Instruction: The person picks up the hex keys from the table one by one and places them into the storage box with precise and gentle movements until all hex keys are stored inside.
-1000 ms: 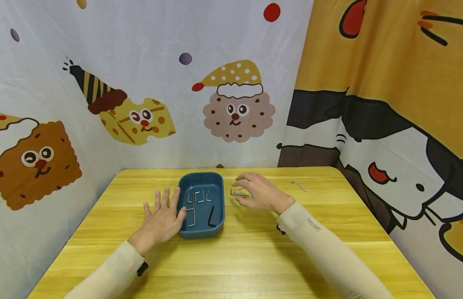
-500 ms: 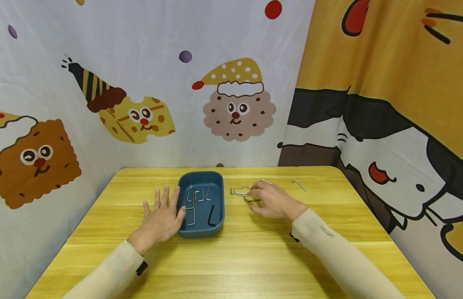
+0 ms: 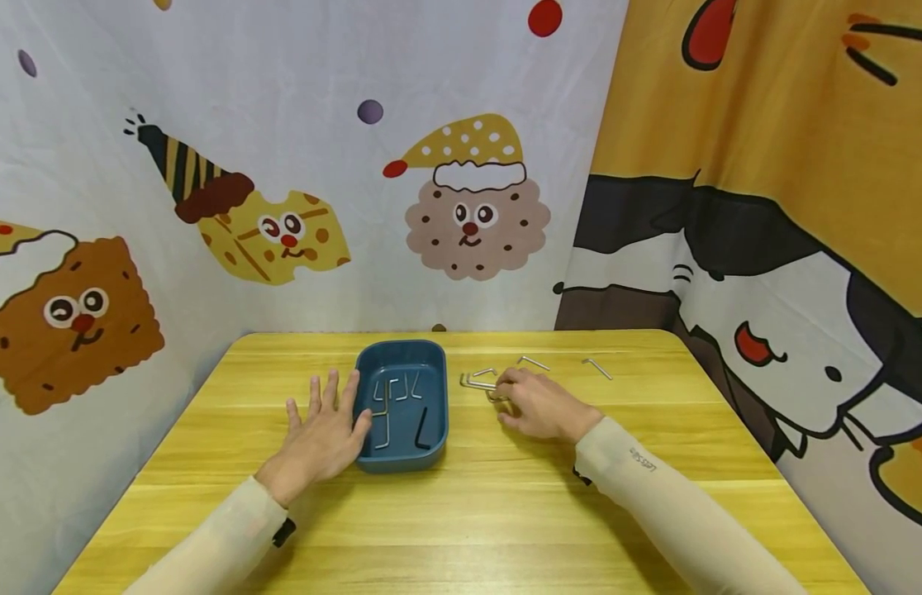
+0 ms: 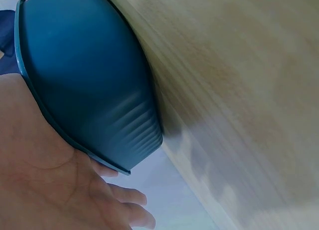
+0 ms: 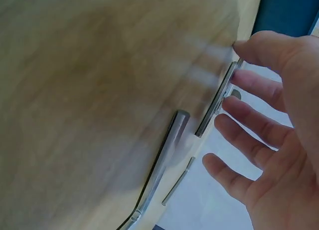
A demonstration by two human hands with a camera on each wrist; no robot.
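Note:
My left hand (image 3: 320, 446) lies with fingers spread along the left rim of a dark blue tray (image 3: 401, 464); in the left wrist view the palm is against the tray's rim (image 4: 50, 122). Inside the tray are several silver L-shaped hex keys and one black hex key (image 3: 421, 431). To the right of the tray, my right hand (image 3: 546, 405) reaches low over a small group of silver hex keys (image 3: 479, 385), partly covering them. From the right wrist, the right hand (image 5: 269, 135) shows loosely extended fingers, with thumb and index fingertips right at one hex key (image 5: 215, 101).
Two more silver hex keys lie farther back, one beyond the right hand (image 3: 535, 363) and another to its right (image 3: 598, 369). The wooden table (image 3: 446, 529) ends at a cartoon-printed curtain (image 3: 320, 306) behind and on both sides.
My right hand has moved right and slightly down from over the hex keys beside the tray, uncovering some of them, then slightly back left. The left hand and tray stay put.

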